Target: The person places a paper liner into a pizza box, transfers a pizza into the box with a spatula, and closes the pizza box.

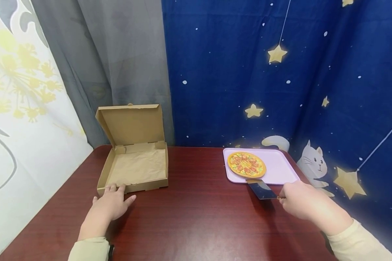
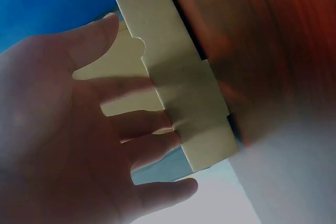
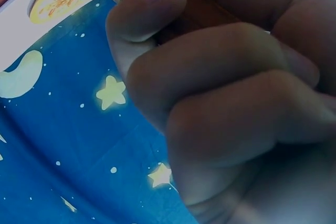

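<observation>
One spatula, diagonal, blade toward pizza

Wooden handle partly behind the fingers, right wrist view.

box left, tray right (pizza on it).

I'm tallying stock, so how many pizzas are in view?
1. The pizza lies on the left part of the pale pink tray, near the blade of the spatula. No pizza shows inside the open pizza box.
</observation>
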Tool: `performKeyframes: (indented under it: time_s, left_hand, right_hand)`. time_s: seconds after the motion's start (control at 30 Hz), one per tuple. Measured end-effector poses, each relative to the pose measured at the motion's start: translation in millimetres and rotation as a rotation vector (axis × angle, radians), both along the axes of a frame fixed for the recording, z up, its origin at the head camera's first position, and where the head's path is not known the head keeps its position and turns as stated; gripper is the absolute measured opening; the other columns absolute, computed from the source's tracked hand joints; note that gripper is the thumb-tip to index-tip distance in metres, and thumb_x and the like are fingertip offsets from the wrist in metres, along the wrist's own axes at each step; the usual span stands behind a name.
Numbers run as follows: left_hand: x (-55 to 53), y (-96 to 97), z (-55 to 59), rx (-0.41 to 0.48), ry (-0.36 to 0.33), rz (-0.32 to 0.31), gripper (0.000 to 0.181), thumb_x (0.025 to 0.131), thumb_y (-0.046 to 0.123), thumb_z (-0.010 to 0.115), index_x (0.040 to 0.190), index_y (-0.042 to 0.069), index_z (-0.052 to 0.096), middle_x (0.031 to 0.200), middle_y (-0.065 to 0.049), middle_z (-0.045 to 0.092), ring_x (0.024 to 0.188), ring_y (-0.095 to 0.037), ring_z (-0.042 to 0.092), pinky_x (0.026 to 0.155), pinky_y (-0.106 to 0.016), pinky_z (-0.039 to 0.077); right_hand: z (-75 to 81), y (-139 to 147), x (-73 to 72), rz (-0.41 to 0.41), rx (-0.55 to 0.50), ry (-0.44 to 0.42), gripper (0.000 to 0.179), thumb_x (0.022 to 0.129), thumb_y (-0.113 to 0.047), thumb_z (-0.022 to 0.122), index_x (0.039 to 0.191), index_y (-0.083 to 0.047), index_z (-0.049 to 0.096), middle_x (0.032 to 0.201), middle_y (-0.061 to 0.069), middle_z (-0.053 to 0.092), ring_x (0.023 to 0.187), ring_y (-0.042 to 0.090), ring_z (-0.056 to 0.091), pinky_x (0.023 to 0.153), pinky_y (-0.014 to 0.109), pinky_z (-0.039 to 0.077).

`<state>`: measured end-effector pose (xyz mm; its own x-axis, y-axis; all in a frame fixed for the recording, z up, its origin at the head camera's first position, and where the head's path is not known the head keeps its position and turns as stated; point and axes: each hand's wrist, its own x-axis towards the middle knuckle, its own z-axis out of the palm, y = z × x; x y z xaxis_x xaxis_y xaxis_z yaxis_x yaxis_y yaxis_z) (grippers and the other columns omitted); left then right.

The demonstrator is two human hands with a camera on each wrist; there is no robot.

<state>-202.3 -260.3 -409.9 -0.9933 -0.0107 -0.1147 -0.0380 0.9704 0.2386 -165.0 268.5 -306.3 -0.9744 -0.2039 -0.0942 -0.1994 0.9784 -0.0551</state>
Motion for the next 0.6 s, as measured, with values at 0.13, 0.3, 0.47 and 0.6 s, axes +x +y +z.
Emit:
performKeyframes:
  time_s: [0.13,0.3,0.47,0.6]
  left_hand:
    - [0.4,-0.4,2.4,-0.001,-0.022,-0.010,0.075,0.108,0.052,0.052,0.161,0.001,0.040,0.161,-0.047,0.026,0.152,-0.065,0.026,0.106,-0.091,0.029]
    - [0.3,-0.6,9.1,-0.003,-0.033,-0.015,0.070,0.108,0.049,0.054,0.160,0.003,0.043,0.160,-0.044,0.031,0.147,-0.066,0.032,0.105,-0.091,0.030]
    - [-2.1,-1.2,14.6,-0.015,-0.057,-0.023,0.070,0.107,0.049,0.055,0.160,0.004,0.045,0.158,-0.043,0.035,0.145,-0.067,0.035,0.105,-0.090,0.031]
    - [-3.6,-1.3,17.3,-0.021,-0.070,-0.029,0.069,0.107,0.048,0.056,0.160,0.004,0.046,0.158,-0.043,0.036,0.145,-0.067,0.036,0.107,-0.089,0.030]
  right_hand:
    - [1.3,-1.1,-0.8,0.008,-0.007,-0.005,0.013,0.093,-0.014,0.072,0.092,-0.008,0.084,0.085,0.006,0.078,0.071,0.018,0.060,0.067,0.040,0.052]
    - [2.3,-2.6,-1.8,0.014,-0.008,-0.008,0.014,0.094,-0.013,0.071,0.088,-0.007,0.082,0.080,0.004,0.076,0.068,0.017,0.058,0.065,0.038,0.050]
    - [1.1,-3.6,-3.4,0.016,-0.007,-0.003,0.015,0.093,-0.012,0.068,0.085,-0.007,0.080,0.079,0.004,0.074,0.067,0.018,0.057,0.064,0.039,0.050]
    - [0.7,-5.0,-5.7,0.003,-0.011,-0.009,0.015,0.092,-0.010,0.067,0.085,-0.005,0.079,0.076,0.003,0.073,0.066,0.018,0.056,0.062,0.036,0.048]
